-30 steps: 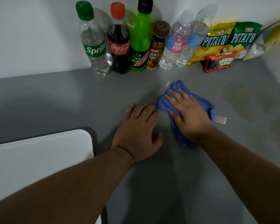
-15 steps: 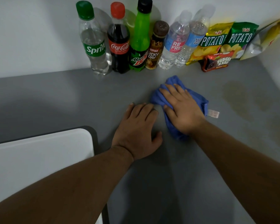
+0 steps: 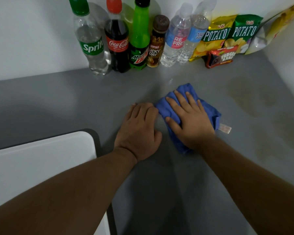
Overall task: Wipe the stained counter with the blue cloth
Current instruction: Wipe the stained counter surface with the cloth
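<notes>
The blue cloth [image 3: 210, 114] lies crumpled on the grey counter [image 3: 58, 102] near the middle, with a white tag sticking out at its right. My right hand [image 3: 190, 119] presses flat on top of the cloth, fingers spread. Just left of it, my left hand [image 3: 139, 131] rests palm down on the bare counter, fingertips touching the cloth's left edge. Faint yellowish stains [image 3: 244, 95] mark the counter to the right of the cloth.
Several drink bottles [image 3: 117, 39] stand in a row along the back wall. Snack bags [image 3: 227, 36] lean against the wall at the back right. A white board [image 3: 41, 167] covers the counter's front left.
My right hand slid the cloth left and away, then back right and toward me. My left hand has stayed in place on the counter.
</notes>
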`<state>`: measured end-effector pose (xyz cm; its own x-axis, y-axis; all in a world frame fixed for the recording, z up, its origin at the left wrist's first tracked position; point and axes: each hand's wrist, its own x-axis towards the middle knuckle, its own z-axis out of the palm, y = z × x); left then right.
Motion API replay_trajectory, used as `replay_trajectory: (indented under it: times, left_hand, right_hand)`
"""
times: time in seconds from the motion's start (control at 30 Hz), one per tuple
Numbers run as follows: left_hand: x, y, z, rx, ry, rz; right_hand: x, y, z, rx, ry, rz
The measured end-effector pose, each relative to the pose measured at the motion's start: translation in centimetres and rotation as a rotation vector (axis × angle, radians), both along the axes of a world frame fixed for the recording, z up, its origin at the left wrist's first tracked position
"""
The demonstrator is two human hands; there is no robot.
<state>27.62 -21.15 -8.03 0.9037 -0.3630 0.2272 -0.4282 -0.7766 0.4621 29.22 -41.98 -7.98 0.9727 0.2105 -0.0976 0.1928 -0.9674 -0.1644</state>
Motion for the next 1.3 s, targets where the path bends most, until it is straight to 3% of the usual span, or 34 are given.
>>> replay_trajectory:
  times: [0.13,0.33,0.63,0.87,1.13,1.3]
  left_hand:
    - [0.0,0.0,0.1,0.001,0.032,-0.006]
    - [0.2,0.1,-0.2,0.032,0.052,-0.021]
    - [0.3,0.1,-0.7,0.062,-0.008,-0.059]
    - [0.4,0.1,-0.2,0.156,0.015,-0.074]
    - [0.0,0.1,0.7,0.207,0.027,-0.085]
    - [-0.1,0.0,0.8,0.249,0.038,-0.087]
  right_hand:
    - [-1.6,-3.7,0.3,-0.015,0.046,0.012]
    - [0.0,0.1,-0.4,-0.045,-0.011,-0.257]
    - [-11.0,-3.7,-0.4,-0.029,0.015,-0.151]
    - [-9.1,-2.4,-0.4,-0.051,0.007,-0.364]
    - [-22.1,-3.7,-0.4,0.027,0.037,-0.204]
    - [-22.9,-8.9,-0.1,-0.02,0.077,-0.392]
